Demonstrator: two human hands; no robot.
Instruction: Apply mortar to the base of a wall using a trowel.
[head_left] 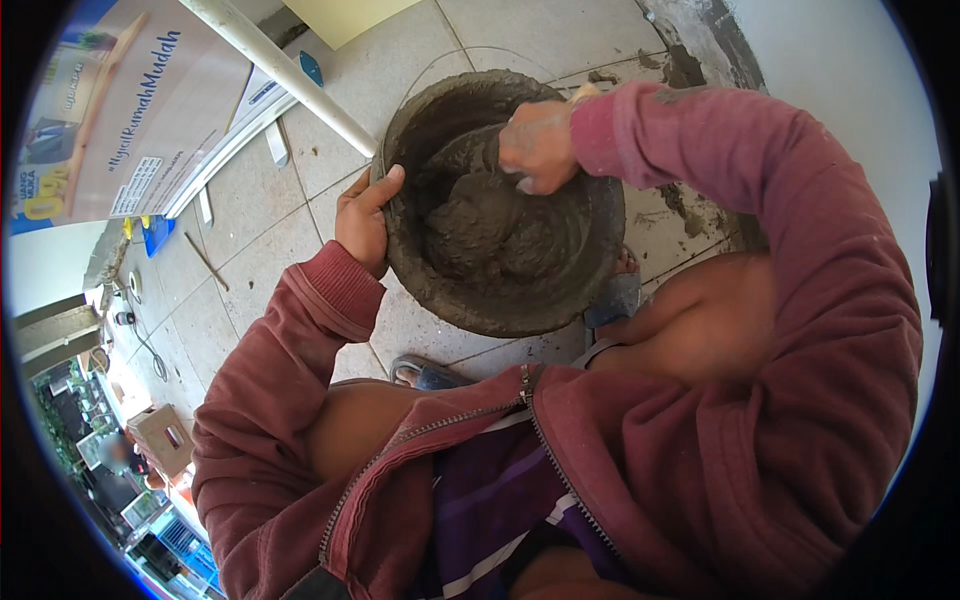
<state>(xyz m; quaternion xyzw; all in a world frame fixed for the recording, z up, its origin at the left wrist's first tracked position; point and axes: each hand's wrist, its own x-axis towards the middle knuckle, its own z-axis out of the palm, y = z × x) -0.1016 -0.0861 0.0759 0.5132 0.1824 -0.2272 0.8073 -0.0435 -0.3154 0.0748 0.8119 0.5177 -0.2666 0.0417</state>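
Observation:
A round bucket [505, 322], its wall crusted with grey mortar, stands tilted in front of me on the tiles. My left hand [366, 218] grips its left rim, the thumb over the edge. Wet, lumpy mortar [490, 235] fills the inside. Over the mortar, toward the far right of the bucket, my right hand [540, 148] is closed on what looks like a trowel. A pale handle end [585, 92] shows beside the wrist, and the blade is hidden by mortar and fingers. The bucket's thin wire handle [450, 52] arcs beyond the far rim.
A white pole [290, 80] slants down to the bucket's left rim. At the left leans a large printed banner [130, 120]. A thin stick [206, 262] and a cable [152, 350] lie on the tiled floor. A white wall [840, 70] rises at right, mortar splashes [685, 205] near its foot.

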